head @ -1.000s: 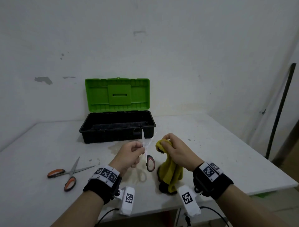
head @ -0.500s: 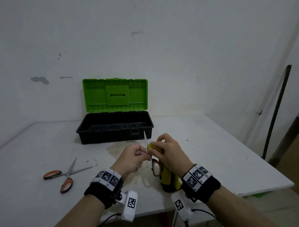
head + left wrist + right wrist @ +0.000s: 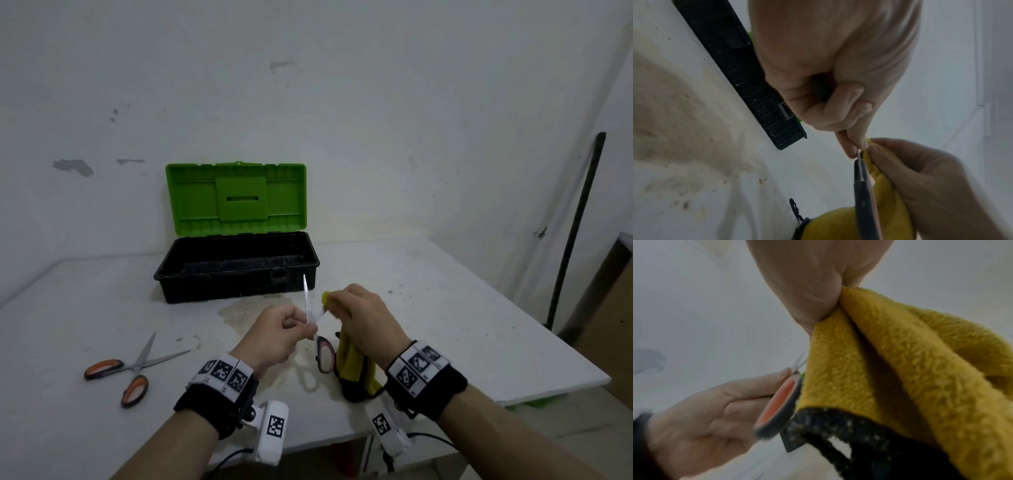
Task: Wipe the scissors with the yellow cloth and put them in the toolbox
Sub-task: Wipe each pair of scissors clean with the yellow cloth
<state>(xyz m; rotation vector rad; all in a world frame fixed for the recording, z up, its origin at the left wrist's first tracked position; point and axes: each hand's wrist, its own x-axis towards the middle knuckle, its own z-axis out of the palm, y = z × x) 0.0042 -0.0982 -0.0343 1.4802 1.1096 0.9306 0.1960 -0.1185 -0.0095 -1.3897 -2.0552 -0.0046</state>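
At top centre of the frame our left hand [image 3: 830,68] pinches the scissors [image 3: 863,191], which run down to the lower edge. From the lower right our right hand [image 3: 937,186] presses the yellow cloth [image 3: 885,194] against them. The black toolbox [image 3: 748,78] crosses the stained surface [image 3: 684,138] at upper left.

The open toolbox [image 3: 236,270] sits at the back of the surface [image 3: 445,308]. A second pair of scissors [image 3: 132,368] lies front left, well apart from it.
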